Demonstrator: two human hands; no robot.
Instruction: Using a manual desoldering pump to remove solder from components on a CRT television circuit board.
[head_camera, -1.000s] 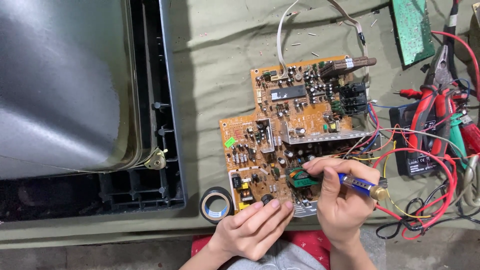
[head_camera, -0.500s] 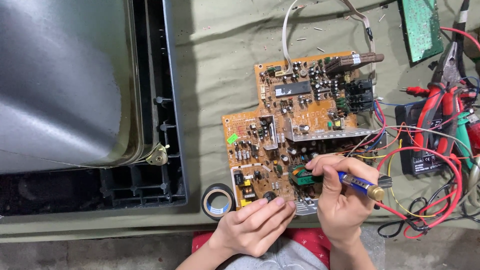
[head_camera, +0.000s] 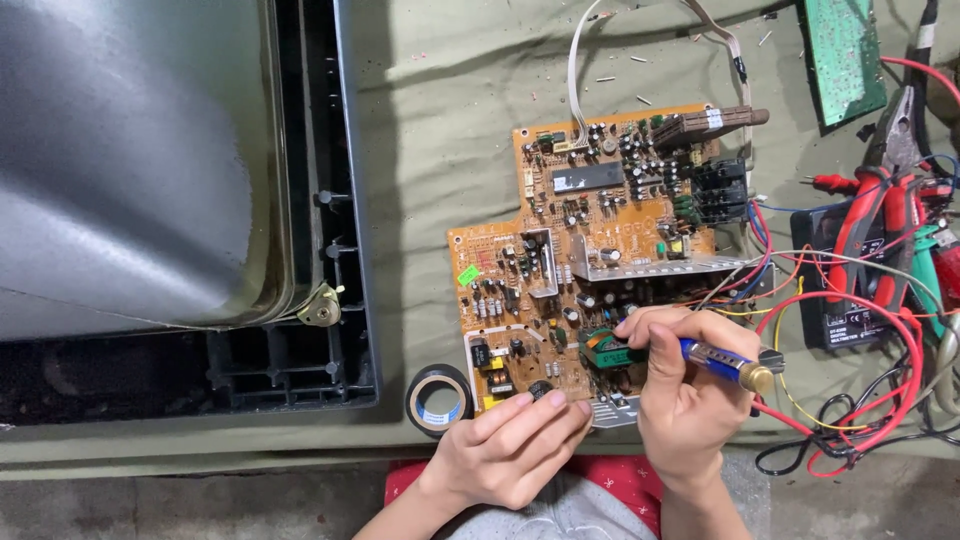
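Note:
An orange circuit board (head_camera: 600, 250) crowded with components lies on an olive cloth. My right hand (head_camera: 690, 400) grips a blue-handled soldering iron (head_camera: 725, 362) like a pen, its tip down at a green-wound component (head_camera: 603, 348) near the board's near edge. My left hand (head_camera: 515, 450) rests with its fingertips on the board's near corner, fingers curled and holding nothing. A roll of black tape (head_camera: 438, 400) lies just left of that hand.
A large grey picture tube in a black frame (head_camera: 340, 250) fills the left. Red and black wires (head_camera: 860, 400), red-handled pliers (head_camera: 880, 200) and a black meter (head_camera: 840, 290) crowd the right. A green board (head_camera: 845, 55) lies at the top right.
Neither hand has visibly moved on the board. Only the view has shifted a little.

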